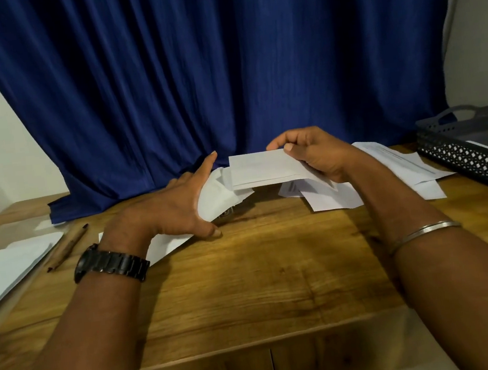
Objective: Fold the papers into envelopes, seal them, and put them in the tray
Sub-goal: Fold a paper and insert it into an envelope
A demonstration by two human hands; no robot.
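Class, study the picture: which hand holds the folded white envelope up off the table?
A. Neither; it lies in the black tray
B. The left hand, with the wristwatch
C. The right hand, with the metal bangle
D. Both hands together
C: the right hand pinches the folded envelope at its right end, above the wooden table, while the left hand only touches another sheet of paper.

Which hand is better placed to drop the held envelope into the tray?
Right. The right hand already pinches the envelope, and the tray sits to its right. The left hand rests on loose papers, farther from the tray.
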